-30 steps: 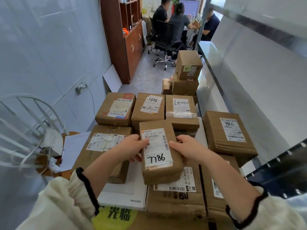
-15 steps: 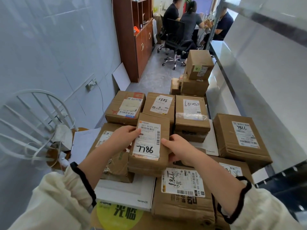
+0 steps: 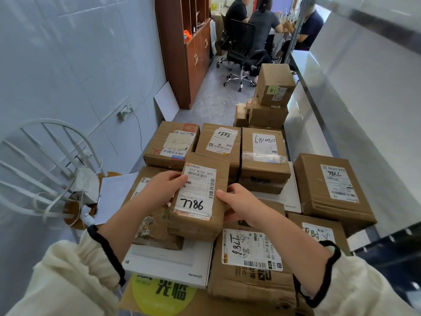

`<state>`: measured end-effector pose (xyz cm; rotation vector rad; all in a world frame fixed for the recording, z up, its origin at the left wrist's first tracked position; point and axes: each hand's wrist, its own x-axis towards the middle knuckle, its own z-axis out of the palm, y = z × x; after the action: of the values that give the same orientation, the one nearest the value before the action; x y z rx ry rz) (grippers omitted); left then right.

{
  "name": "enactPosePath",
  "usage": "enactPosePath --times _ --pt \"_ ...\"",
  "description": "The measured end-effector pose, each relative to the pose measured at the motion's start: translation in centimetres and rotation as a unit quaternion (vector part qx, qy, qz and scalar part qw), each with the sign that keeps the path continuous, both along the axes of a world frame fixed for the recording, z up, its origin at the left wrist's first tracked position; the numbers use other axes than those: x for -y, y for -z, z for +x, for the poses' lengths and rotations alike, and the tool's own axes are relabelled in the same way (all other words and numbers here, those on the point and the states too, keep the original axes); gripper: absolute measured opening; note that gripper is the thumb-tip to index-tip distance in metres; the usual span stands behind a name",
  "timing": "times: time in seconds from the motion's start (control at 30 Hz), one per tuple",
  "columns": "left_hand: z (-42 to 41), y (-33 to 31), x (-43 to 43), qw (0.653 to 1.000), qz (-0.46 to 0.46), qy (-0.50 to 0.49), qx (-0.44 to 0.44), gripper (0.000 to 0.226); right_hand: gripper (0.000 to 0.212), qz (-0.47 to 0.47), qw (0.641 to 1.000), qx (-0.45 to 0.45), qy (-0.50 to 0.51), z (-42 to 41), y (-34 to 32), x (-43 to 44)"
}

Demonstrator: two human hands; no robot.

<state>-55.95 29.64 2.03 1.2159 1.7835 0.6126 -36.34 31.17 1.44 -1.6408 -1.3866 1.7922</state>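
I hold a small brown cardboard parcel (image 3: 200,197) above a pile of parcels. Its white shipping label carries the handwritten number 7786. My left hand (image 3: 163,190) grips its left edge, thumb on top of the label. My right hand (image 3: 239,202) grips its right edge, thumb on the top face. The parcel hangs tilted over a crumpled brown parcel (image 3: 157,229) and a white flat box (image 3: 168,264). To the right of it lies a larger parcel with a label (image 3: 252,261).
Three parcels (image 3: 218,142) lie in a row behind the held one; another (image 3: 330,190) sits at the right. A stack of boxes (image 3: 273,92) stands farther back. A white chair (image 3: 45,169) is on the left, a glass partition (image 3: 355,106) on the right. People sit at a desk far back.
The parcel has moved left and slightly forward, uncovering the labelled parcel below it. Both hands keep the same grip.
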Motion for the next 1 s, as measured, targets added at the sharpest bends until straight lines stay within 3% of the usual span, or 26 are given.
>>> enactPosePath --times 0.63,1.0 --pt "0.8 1.7 0.4 1.000 0.000 0.009 0.018 0.018 0.027 0.016 0.999 0.034 0.003 0.9 0.2 0.0" --pt "-0.7 3.3 0.0 0.996 -0.005 0.045 -0.070 0.039 0.029 -0.010 0.999 0.032 0.017 -0.8 1.5 0.0"
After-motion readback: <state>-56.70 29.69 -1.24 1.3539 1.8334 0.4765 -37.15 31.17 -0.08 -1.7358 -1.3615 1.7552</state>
